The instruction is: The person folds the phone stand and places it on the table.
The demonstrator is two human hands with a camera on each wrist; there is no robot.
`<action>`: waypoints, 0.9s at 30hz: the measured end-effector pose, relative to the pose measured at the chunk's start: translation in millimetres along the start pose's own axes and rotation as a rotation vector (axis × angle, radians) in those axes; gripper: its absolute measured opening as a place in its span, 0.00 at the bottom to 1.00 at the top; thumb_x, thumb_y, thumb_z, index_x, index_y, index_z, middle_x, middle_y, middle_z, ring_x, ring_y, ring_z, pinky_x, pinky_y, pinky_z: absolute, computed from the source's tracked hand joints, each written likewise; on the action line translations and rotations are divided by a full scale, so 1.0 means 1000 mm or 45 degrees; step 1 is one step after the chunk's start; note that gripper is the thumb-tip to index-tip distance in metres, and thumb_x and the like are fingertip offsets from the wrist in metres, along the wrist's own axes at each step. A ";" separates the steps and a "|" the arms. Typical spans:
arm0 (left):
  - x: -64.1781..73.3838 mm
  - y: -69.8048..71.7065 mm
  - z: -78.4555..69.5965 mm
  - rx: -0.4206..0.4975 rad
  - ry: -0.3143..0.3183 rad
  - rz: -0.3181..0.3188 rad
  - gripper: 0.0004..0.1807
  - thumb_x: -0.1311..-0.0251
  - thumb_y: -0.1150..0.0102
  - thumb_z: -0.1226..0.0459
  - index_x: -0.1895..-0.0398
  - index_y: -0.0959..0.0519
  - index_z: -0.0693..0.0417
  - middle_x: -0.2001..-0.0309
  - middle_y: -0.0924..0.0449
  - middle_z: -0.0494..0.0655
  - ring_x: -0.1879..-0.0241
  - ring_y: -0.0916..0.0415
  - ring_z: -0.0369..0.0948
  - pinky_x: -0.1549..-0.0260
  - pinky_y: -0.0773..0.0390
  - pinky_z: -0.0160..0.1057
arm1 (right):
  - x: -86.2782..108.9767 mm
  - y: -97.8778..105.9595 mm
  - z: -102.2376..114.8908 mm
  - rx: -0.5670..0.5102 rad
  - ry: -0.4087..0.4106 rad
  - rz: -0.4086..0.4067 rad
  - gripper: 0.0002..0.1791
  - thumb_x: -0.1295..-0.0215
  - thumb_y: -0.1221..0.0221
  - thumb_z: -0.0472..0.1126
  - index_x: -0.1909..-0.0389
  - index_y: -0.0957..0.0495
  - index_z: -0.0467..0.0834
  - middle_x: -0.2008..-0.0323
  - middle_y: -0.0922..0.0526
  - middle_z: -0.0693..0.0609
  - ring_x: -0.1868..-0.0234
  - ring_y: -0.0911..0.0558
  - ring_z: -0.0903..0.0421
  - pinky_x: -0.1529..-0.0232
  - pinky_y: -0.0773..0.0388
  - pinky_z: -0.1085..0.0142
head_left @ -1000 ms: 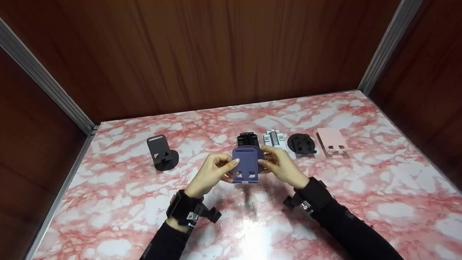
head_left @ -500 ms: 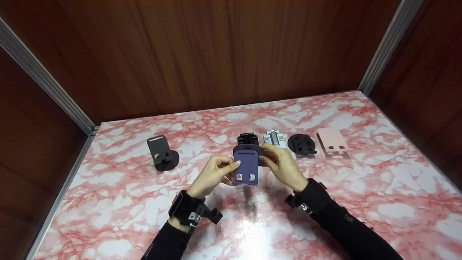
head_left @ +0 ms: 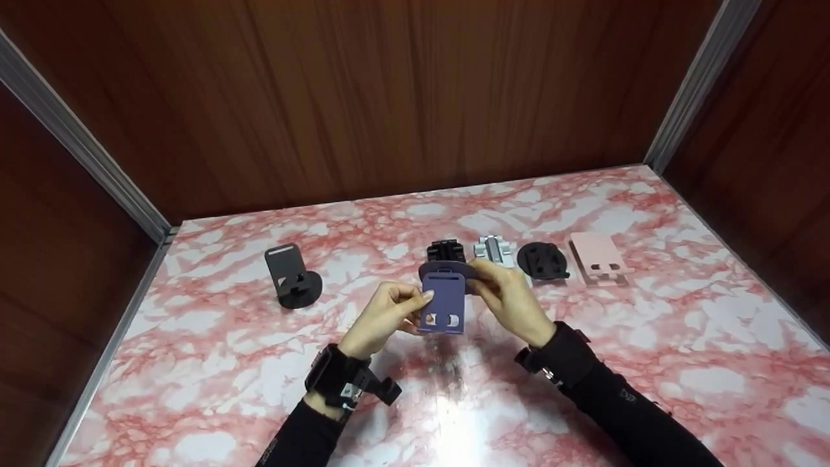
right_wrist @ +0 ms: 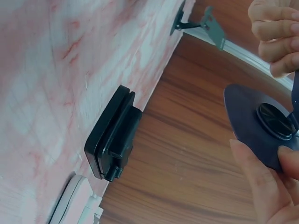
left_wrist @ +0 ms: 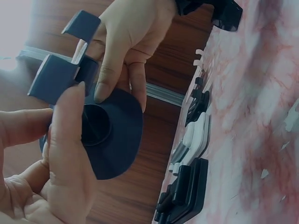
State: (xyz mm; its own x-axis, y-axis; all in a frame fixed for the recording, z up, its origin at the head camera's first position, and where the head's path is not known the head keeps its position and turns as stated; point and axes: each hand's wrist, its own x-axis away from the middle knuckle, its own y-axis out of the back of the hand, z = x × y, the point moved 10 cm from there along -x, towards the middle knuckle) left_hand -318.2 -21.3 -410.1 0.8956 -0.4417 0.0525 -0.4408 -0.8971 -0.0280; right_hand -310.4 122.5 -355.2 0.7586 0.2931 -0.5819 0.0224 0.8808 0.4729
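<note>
Holding the blue-purple plastic phone stand (head_left: 443, 299) above the pink-marbled counter (head_left: 681, 363) at the centre of the head view, you are in the middle of unfolding it: its rectangular back plate with two cut-outs faces you, and its round disc base (left_wrist: 114, 135) tips away behind. Your left hand (head_left: 382, 316) pinches the plate's left edge, fingers (left_wrist: 65, 140) curled over the disc's hub in the left wrist view. Your right hand (head_left: 512, 298) grips the disc's rim and the plate's upper right, thumb and fingers closed on it.

The next move, as I judge it, calls for swinging the disc square to the plate, then lowering the stand onto bare counter in front of the row, which needs a steady two-handed hold.

That row lies behind: a black folded stand (head_left: 446, 250), a white folded stand (head_left: 493, 250), a black round stand (head_left: 543, 259) and a pink flat stand (head_left: 600, 256). At centre left, an opened black stand (head_left: 293, 277) sits upright.
</note>
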 end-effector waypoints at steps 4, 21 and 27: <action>0.002 0.005 -0.010 -0.133 -0.090 -0.078 0.13 0.41 0.42 0.60 0.78 0.24 0.59 0.80 0.22 0.43 0.82 0.25 0.35 0.81 0.20 0.33 | 0.000 -0.002 -0.004 -0.098 -0.066 0.030 0.06 0.40 0.45 0.27 0.64 0.24 0.38 0.65 0.14 0.44 0.65 0.14 0.53 0.64 0.18 0.71; 0.005 0.003 -0.017 -0.264 -0.106 -0.011 0.23 0.40 0.43 0.53 0.44 0.31 0.50 0.51 0.24 0.53 0.52 0.24 0.45 0.48 0.23 0.47 | 0.006 -0.019 -0.034 -0.591 -0.533 0.239 0.09 0.37 0.49 0.27 0.57 0.30 0.27 0.59 0.20 0.29 0.67 0.15 0.59 0.63 0.17 0.61; 0.000 0.001 -0.007 0.066 -0.025 -0.018 0.22 0.41 0.42 0.60 0.47 0.31 0.60 0.59 0.23 0.52 0.60 0.20 0.40 0.54 0.20 0.46 | 0.007 -0.019 -0.031 -0.625 -0.561 0.252 0.17 0.32 0.52 0.32 0.46 0.31 0.29 0.57 0.19 0.35 0.65 0.15 0.59 0.60 0.17 0.61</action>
State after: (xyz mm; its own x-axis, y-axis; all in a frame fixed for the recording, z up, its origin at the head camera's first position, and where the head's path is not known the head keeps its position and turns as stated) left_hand -318.7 -22.3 -402.9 0.9031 -0.4282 0.0334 -0.4247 -0.9019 -0.0787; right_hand -325.9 119.4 -388.8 0.9144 0.3787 -0.1429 -0.3625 0.9232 0.1273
